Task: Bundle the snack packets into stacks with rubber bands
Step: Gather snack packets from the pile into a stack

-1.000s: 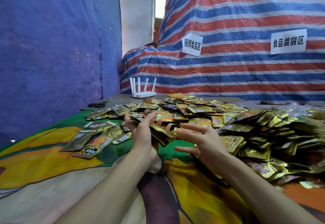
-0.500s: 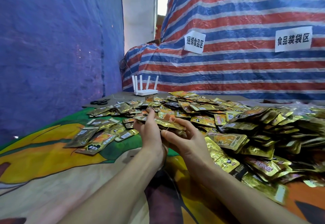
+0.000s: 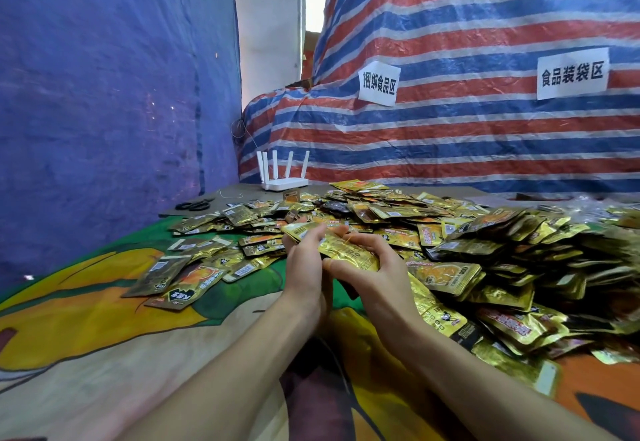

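My left grip (image 3: 304, 267) is clamped on one end of the packet stack (image 3: 341, 252) to keep it even — my right grip (image 3: 375, 267) clamps it too, seemingly to stretch the rubber band (image 3: 349, 239) over.

Striped tarp (image 3: 485, 135) signs: 捆绑食品区 (image 3: 379, 85), 食品装袋区 (image 3: 572, 74)

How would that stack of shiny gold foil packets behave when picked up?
Probably light: the left hand and right hand hold the stack of gold foil snack packets aloft. Likely slippery: the foil is glossy, and the loose gold packets behind lie splayed over one another.
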A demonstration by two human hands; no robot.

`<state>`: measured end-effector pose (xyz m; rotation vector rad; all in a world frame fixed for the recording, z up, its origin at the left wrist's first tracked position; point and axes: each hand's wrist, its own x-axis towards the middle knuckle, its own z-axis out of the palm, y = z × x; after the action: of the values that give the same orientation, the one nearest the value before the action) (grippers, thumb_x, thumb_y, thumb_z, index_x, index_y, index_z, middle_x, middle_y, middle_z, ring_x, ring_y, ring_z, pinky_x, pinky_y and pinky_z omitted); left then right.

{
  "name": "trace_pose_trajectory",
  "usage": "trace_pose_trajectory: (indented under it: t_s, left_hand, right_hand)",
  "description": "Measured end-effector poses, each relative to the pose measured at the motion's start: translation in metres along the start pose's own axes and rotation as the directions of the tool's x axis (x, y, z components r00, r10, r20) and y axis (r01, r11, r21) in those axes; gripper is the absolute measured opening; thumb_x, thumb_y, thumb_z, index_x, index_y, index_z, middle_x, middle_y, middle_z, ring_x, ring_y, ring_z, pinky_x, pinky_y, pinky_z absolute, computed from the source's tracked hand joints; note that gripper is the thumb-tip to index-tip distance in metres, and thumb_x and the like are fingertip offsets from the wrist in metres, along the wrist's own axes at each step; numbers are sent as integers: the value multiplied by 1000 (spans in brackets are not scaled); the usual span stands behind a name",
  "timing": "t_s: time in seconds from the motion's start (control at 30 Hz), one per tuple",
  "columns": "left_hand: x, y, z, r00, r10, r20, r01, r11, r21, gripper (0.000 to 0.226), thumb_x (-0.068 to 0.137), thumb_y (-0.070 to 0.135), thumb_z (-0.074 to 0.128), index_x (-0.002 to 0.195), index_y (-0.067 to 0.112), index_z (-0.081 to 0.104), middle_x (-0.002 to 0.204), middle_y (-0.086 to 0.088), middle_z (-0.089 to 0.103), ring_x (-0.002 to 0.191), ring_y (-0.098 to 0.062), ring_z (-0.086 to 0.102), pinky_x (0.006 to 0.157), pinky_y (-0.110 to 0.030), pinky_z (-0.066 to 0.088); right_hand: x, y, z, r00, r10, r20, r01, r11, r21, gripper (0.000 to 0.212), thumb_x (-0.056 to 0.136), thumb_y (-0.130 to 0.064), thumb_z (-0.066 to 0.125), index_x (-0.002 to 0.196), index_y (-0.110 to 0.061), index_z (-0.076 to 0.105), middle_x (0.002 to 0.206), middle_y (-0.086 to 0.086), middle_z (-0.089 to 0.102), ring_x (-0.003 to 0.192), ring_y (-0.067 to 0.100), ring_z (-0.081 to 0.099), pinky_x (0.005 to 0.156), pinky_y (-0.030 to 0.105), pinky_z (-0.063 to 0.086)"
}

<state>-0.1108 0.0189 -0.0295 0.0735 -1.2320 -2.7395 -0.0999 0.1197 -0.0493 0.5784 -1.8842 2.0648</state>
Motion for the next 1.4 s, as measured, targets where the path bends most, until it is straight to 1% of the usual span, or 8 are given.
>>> trace_pose_trajectory:
  t_s: [0.17, 0.3, 0.47, 0.73, 0.87, 1.13, 1.3, 1.4]
  left_hand:
    - [4, 3, -3, 993, -39, 110, 42, 999, -20, 40, 99, 36, 47, 103, 4, 72, 93, -12, 71, 80, -29, 70, 82, -43, 55]
    - [4, 4, -6, 984, -2, 180, -11, 998, 67, 47, 98, 37, 44, 109, 2, 73, 98, -21, 72, 80, -32, 71, 74, -43, 58]
    - [1, 2, -9, 958, -88, 273, 47, 987, 155, 42, 94, 33, 48, 116, 7, 73, 112, -20, 72, 93, -36, 72, 79, -46, 58]
    - [-1, -1, -3, 963, 249, 101, -269, 883, 384, 61, 70, 51, 69, 125, 28, 56, 119, -5, 67, 109, -21, 65, 86, -38, 50]
    - [9, -6, -13, 939, 338, 67, -313, 754, 578, 11, 92, 27, 66, 100, 23, 61, 103, 0, 66, 98, -18, 64, 71, -23, 45]
    - [7, -8, -18, 766, 579, 281, -449, 167, 878, 12, 90, 18, 61, 96, 27, 55, 103, 8, 51, 94, -12, 55, 82, -31, 49]
    - [20, 34, -5, 894, 408, -183, -77, 543, 836, 12, 87, 14, 57, 98, 18, 53, 105, -4, 56, 97, -23, 54, 80, -36, 48]
    - [38, 72, -24, 936, 319, -152, 24, 372, 928, 19, 83, 13, 63, 100, 15, 54, 107, -7, 57, 99, -22, 55, 86, -36, 49]
  right_hand:
    - [4, 2, 0, 967, 241, 81, -254, 935, 249, 57, 58, -32, 74, 112, -15, 68, 121, 5, 70, 109, 28, 69, 84, 55, 59]
    - [14, -1, -12, 964, 266, 23, -264, 935, 236, 43, 68, -35, 71, 101, -8, 72, 100, 12, 74, 90, 24, 72, 64, 37, 58]
    - [16, -6, -16, 964, 259, 61, -265, 955, 137, 29, 84, -18, 78, 111, -11, 70, 99, 13, 77, 94, 32, 75, 86, 57, 59]
    - [36, -31, -38, 988, 155, -27, -157, 960, -230, 29, 84, -19, 80, 111, -17, 67, 88, 1, 76, 70, 11, 75, 50, 24, 56]
    - [78, -31, -44, 975, 176, -136, -222, 715, -663, 36, 87, -21, 77, 112, -12, 51, 99, 6, 62, 88, 24, 66, 75, 45, 60]
    - [99, -1, -44, 966, 204, -157, -218, 325, -920, 8, 92, -14, 62, 89, -7, 60, 88, 12, 65, 85, 29, 63, 72, 39, 56]
    - [99, -3, -28, 974, 142, -177, -168, -77, -983, 29, 90, -20, 66, 115, -9, 57, 131, 21, 47, 124, 38, 42, 104, 49, 35]
    - [110, 3, -8, 994, 109, -15, -16, 12, -1000, 26, 91, -14, 55, 117, -13, 52, 126, 15, 53, 121, 34, 45, 102, 48, 36]
